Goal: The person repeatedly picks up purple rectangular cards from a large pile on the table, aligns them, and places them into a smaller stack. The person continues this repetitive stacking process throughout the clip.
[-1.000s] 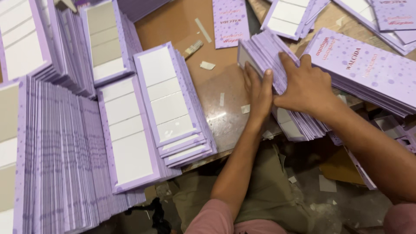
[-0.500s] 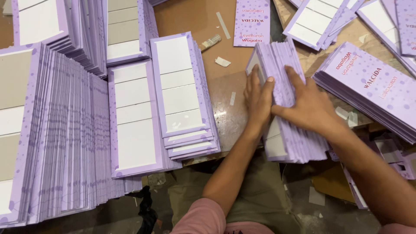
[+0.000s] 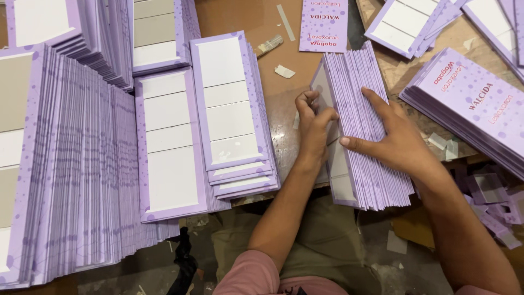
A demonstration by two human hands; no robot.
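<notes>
at two o'clock of the brown table (image 3: 245, 22), a stack of purple cards (image 3: 365, 158) stands on edge. left hand (image 3: 312, 131) curls against its near face; right hand (image 3: 393, 142) lies spread, fingers wide, over its top edges.

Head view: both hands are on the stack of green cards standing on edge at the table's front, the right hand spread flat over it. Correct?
Not quite: the stack of cards is purple, not green. The head view shows it on edge at the table front, the left hand against its left side and the right hand spread flat over it.
</notes>
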